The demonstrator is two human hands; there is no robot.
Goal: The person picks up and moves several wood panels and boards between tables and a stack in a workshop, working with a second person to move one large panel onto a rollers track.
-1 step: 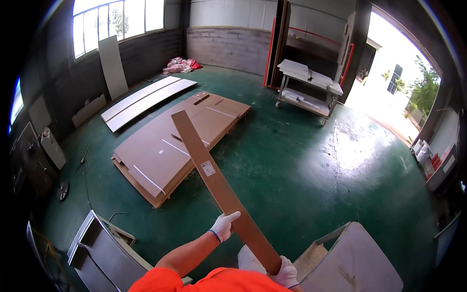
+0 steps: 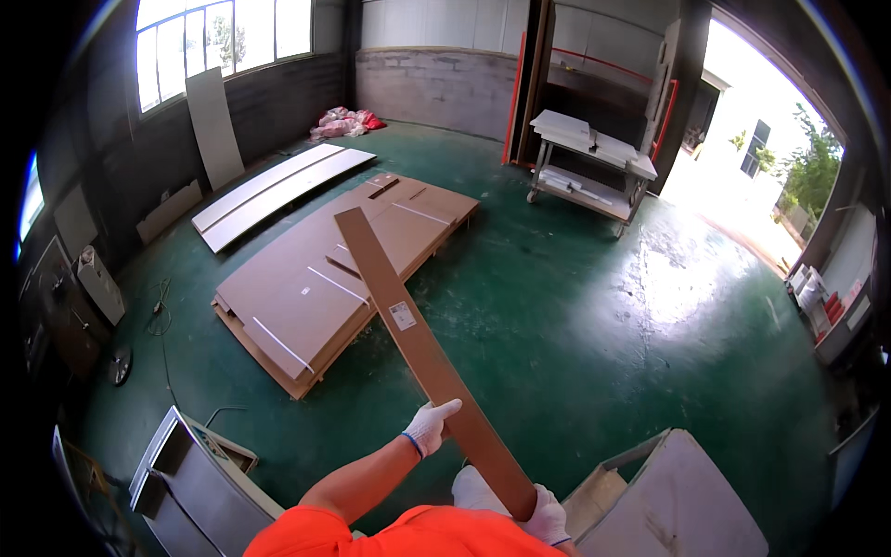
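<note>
Green workshop floor (image 2: 557,306) spreads below; the left hand (image 2: 430,426) curls round a long cardboard-wrapped plank (image 2: 422,348), the right hand (image 2: 548,515) seemingly gripping its near end, steadying it above flat cardboard packs (image 2: 316,278).

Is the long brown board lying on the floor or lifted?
Lifted: the long brown board angles up off the green floor, held by left hand and right hand.

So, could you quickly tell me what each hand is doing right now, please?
Left hand: closed on the long brown flat cardboard package.
Right hand: grips its near end.
</note>
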